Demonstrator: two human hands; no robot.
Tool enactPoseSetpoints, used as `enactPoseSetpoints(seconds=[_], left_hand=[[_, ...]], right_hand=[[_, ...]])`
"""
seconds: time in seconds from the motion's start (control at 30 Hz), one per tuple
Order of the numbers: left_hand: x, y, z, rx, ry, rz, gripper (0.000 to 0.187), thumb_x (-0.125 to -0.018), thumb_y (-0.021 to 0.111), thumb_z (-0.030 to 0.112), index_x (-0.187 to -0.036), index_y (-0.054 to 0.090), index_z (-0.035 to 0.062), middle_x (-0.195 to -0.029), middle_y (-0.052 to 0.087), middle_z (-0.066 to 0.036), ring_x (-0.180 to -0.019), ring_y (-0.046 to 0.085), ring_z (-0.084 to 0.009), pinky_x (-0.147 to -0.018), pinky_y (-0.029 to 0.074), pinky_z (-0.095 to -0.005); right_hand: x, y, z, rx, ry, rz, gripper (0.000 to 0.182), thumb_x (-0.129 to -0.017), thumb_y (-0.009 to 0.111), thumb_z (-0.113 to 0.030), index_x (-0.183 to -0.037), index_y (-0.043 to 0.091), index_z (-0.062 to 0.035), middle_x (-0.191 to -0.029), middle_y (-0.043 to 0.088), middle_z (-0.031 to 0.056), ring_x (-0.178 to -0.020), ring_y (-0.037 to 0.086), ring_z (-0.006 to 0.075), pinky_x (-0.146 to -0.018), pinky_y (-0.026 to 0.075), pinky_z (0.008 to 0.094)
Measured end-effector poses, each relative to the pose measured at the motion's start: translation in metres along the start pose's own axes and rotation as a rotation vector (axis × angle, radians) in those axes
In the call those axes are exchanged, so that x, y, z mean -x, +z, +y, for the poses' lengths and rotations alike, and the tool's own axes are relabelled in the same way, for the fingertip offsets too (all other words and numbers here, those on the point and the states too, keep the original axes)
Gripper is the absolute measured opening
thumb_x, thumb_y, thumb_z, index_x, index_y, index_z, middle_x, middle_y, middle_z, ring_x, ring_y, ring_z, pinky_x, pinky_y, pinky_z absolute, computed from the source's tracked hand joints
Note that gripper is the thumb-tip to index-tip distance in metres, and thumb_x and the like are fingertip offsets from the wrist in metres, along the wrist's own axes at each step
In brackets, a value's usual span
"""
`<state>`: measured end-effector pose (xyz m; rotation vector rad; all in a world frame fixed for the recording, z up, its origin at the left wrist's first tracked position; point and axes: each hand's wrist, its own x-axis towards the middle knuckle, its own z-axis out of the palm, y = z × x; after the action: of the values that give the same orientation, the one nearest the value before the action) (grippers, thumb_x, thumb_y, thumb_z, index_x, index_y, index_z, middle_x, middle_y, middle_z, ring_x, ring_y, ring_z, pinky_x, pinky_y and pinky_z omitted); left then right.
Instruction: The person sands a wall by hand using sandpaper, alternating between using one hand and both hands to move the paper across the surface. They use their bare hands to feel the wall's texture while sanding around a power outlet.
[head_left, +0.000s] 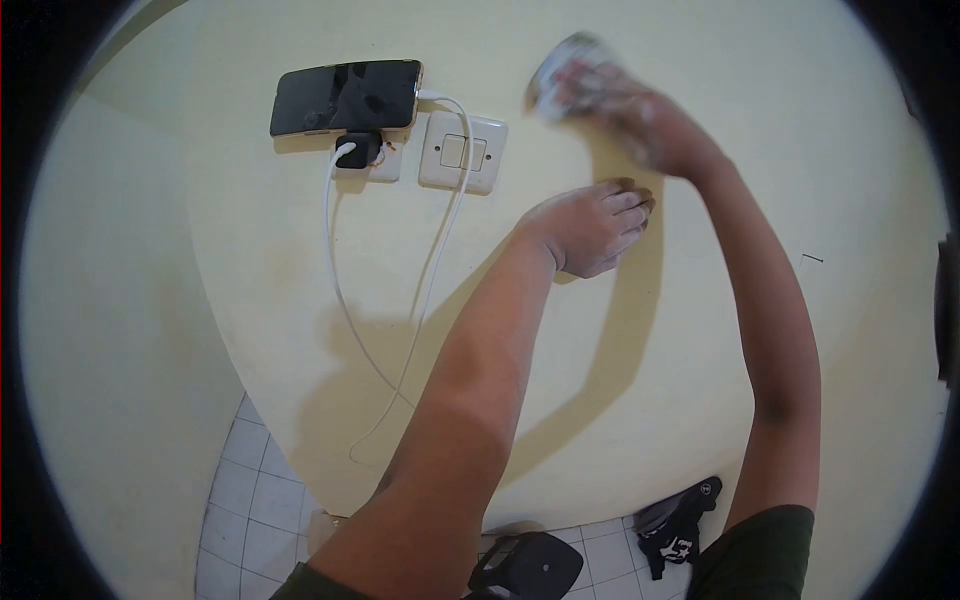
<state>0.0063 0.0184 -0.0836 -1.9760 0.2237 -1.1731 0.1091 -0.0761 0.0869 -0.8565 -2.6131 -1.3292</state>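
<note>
A: What does the right hand (640,120) have?

B: A pale pad (568,80). The fingers close over it, and the pad sticks out past their tips, on the left. Both are blurred, so I can't tell whether it's cloth or sponge, or whether it touches the wall (730,60).

A: And the left hand (597,230)?

B: It's below the right one, back towards us, fingers together, bent and pointing right, with whitish dust on them. It's up against the wall. The palm side is hidden, so I can't tell if that grip is wide, narrow or around something.

A: What's near the grips?

B: Left of both there's a double switch (463,153). Further left, a black charger (357,150) sits in a socket (385,165), and a phone (345,97) lies sideways just above it, a little lower than the pad. A white cable (327,205) runs from the charger, loops down left of the left hand and comes back up to the phone.

A: Anything on the other side?

B: A nail (812,259), right of the right forearm and lower than either hand. Well below both hands are floor tiles (240,500), a black box (530,565) and a black cloth (680,525) with a white star.
</note>
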Motion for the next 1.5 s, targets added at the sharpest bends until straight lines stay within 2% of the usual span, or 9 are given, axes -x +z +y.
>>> enactPoseSetpoints(seconds=[0.1, 0.3, 0.47, 0.57, 0.67, 0.83, 1.0, 1.17, 1.5], left_hand=[[-0.003, -0.010, 0.001, -0.038, 0.013, -0.001, 0.047, -0.090, 0.066, 0.028, -0.130, 0.069, 0.0047, -0.139, 0.064, -0.010, -0.133, 0.058, -0.0264, -0.118, 0.044, -0.0445], [-0.004, -0.004, 0.002, 0.279, -0.191, -0.315, 0.048, -0.087, 0.067, 0.026, -0.131, 0.069, 0.0056, -0.141, 0.063, -0.009, -0.138, 0.054, -0.0244, -0.125, 0.037, -0.0430], [-0.002, -0.006, 0.002, -0.038, -0.169, 0.043, 0.053, -0.090, 0.061, 0.025, -0.139, 0.065, 0.0043, -0.153, 0.056, -0.010, -0.148, 0.046, -0.0251, -0.128, 0.030, -0.0463], [-0.006, -0.015, 0.002, -0.153, -0.554, 0.192, 0.060, -0.092, 0.055, 0.024, -0.148, 0.057, 0.0027, -0.161, 0.049, -0.011, -0.154, 0.039, -0.0246, -0.131, 0.023, -0.0504], [-0.007, -0.016, 0.001, -0.194, -0.721, 0.236, 0.065, -0.092, 0.050, 0.022, -0.155, 0.049, 0.0036, -0.166, 0.042, -0.011, -0.158, 0.033, -0.0239, -0.132, 0.016, -0.0526], [-0.006, -0.019, 0.004, -0.213, -0.735, 0.155, 0.068, -0.093, 0.049, 0.022, -0.159, 0.046, 0.0064, -0.170, 0.038, -0.007, -0.159, 0.030, -0.0208, -0.133, 0.015, -0.0515], [-0.008, -0.017, 0.004, -0.225, -0.717, 0.140, 0.070, -0.093, 0.050, 0.022, -0.161, 0.042, 0.0077, -0.171, 0.035, -0.006, -0.160, 0.029, -0.0194, -0.133, 0.015, -0.0504], [-0.010, -0.018, 0.006, -0.177, -0.640, 0.144, 0.073, -0.092, 0.051, 0.023, -0.163, 0.039, 0.0087, -0.171, 0.035, -0.005, -0.159, 0.030, -0.0192, -0.134, 0.016, -0.0494], [-0.008, -0.017, 0.009, -0.205, -0.546, 0.092, 0.077, -0.091, 0.054, 0.022, -0.165, 0.036, 0.0104, -0.171, 0.035, -0.005, -0.158, 0.033, -0.0195, -0.134, 0.016, -0.0474]], right_hand=[[0.005, 0.012, 0.024, 0.004, 0.208, 0.352, 0.035, -0.107, 0.051, -0.009, -0.135, 0.072, -0.0125, -0.158, 0.055, 0.0087, -0.153, 0.042, 0.0307, -0.128, 0.033, 0.0439], [0.007, 0.030, -0.028, -0.025, -0.103, -0.044, 0.041, -0.100, 0.060, -0.011, -0.140, 0.068, -0.0081, -0.151, 0.061, 0.0135, -0.149, 0.048, 0.0353, -0.125, 0.036, 0.0466], [0.048, 0.005, 0.073, 0.051, 0.443, 0.656, 0.035, -0.109, 0.055, -0.021, -0.139, 0.067, -0.0060, -0.148, 0.062, 0.0160, -0.142, 0.053, 0.0350, -0.121, 0.038, 0.0431], [0.033, 0.020, 0.084, -0.737, 0.858, 1.083, 0.026, -0.105, 0.056, -0.016, -0.126, 0.059, -0.0007, -0.128, 0.062, 0.0226, -0.133, 0.052, 0.0364, -0.122, 0.033, 0.0517], [0.019, 0.034, 0.025, 0.342, 0.312, 0.479, 0.062, -0.104, 0.057, -0.022, -0.163, 0.041, -0.0133, -0.177, 0.016, 0.0178, -0.164, 0.009, 0.0400, -0.132, 0.009, 0.0570], [0.059, 0.013, 0.056, 0.505, 0.295, 0.543, 0.042, -0.109, 0.055, -0.028, -0.143, 0.063, -0.0053, -0.150, 0.061, 0.0156, -0.145, 0.050, 0.0328, -0.121, 0.036, 0.0414], [0.100, 0.027, 0.116, 0.709, 1.325, 0.931, 0.055, -0.101, 0.065, -0.037, -0.143, 0.059, -0.0008, -0.152, 0.056, 0.0225, -0.147, 0.045, 0.0436, -0.124, 0.029, 0.0536], [0.066, 0.035, 0.021, 0.406, 0.292, 0.461, 0.067, -0.101, 0.065, -0.045, -0.154, 0.052, -0.0058, -0.164, 0.044, 0.0190, -0.154, 0.036, 0.0432, -0.127, 0.026, 0.0541], [0.084, 0.025, 0.055, 0.284, 0.691, 0.581, 0.051, -0.100, 0.062, -0.025, -0.148, 0.057, -0.0079, -0.154, 0.056, 0.0192, -0.146, 0.048, 0.0389, -0.125, 0.030, 0.0522]])
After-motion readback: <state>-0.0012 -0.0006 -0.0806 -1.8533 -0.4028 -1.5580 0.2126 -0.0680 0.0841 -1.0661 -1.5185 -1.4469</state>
